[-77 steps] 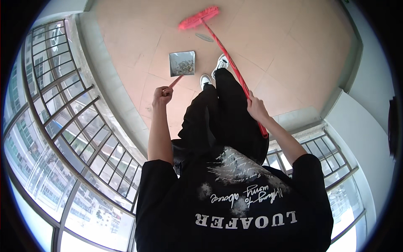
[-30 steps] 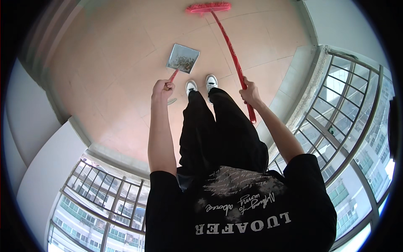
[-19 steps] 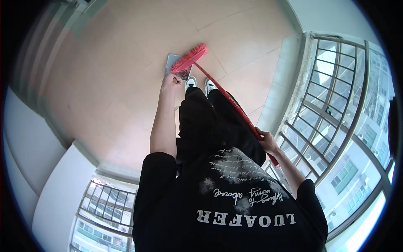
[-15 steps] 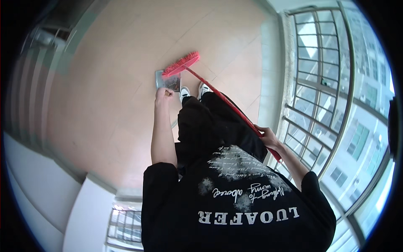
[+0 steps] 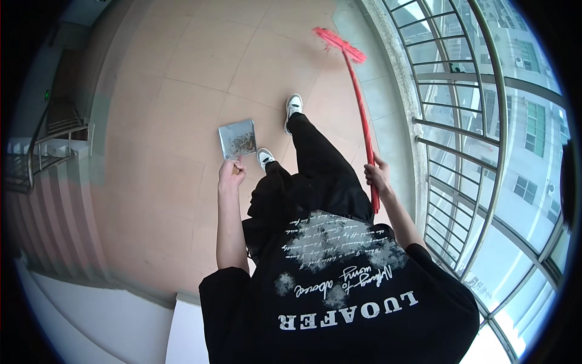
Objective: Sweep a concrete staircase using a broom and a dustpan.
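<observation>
My right hand (image 5: 378,175) is wrapped round the upper handle of a red broom (image 5: 362,115). The broom slants forward and away, its red bristled head at the far end near the pale border of the floor. My left hand (image 5: 231,175) is closed in a fist just behind a grey metal dustpan (image 5: 230,134), and what shows between the fingers looks like the tip of its handle. Most of that handle is hidden beneath the fist. Brownish debris (image 5: 244,145) lies in the pan.
A metal railing (image 5: 451,142) with windows runs along the right. Steps (image 5: 54,224) and a handrail (image 5: 60,144) stand at the left, with white walls at the lower left. My feet in white shoes (image 5: 293,105) are on the tan tiled floor (image 5: 182,121), one ahead of the other.
The broom has swung from over the dustpan out to the far right. My right foot has stepped forward. The pan, earlier partly covered by the broom head, now shows its debris.
</observation>
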Tool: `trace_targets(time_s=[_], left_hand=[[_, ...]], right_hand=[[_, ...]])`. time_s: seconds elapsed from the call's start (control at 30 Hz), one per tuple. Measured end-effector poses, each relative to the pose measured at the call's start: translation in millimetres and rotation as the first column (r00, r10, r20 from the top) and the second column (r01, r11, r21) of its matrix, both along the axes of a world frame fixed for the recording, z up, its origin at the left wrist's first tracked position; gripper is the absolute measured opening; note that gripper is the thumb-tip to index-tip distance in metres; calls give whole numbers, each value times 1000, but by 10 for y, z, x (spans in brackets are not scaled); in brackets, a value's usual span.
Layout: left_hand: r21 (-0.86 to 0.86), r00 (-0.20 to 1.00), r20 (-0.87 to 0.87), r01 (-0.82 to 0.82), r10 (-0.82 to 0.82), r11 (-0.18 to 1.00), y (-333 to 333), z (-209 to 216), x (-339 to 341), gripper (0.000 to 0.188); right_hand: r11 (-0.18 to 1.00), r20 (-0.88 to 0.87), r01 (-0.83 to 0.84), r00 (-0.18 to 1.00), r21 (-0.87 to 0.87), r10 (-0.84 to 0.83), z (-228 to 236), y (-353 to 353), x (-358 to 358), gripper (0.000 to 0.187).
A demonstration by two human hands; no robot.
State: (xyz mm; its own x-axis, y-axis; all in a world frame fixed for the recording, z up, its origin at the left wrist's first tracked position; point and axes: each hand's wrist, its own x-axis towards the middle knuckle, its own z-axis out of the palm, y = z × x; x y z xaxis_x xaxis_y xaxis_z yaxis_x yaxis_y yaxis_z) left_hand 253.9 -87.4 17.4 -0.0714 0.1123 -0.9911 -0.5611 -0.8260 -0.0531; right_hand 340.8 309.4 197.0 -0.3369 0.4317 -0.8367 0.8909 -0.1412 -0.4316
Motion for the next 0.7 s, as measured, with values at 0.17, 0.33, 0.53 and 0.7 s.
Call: trace_targets(time_s=[0.17,0.33,0.53,0.7], left_hand=[[-23,996,11,88,-88,996,-261,135,-114,15],[27,979,0,202,-202,979,-479,106,-310,11],[52,962,10,273,-273,961,-232,-38,-626,12],[103,945,19,322,-326,941,-60,-180,-687,14]], right_hand=[[981,-136,173,978,85,-161,-483,291,-673,38],[947,-234,316,927,60,-294,-1183,214,-1562,13],[962,-95,210,976,176,-195,-1340,-666,-1866,14],[979,-34,159,987,129,-156,-1043,-705,-1338,19]])
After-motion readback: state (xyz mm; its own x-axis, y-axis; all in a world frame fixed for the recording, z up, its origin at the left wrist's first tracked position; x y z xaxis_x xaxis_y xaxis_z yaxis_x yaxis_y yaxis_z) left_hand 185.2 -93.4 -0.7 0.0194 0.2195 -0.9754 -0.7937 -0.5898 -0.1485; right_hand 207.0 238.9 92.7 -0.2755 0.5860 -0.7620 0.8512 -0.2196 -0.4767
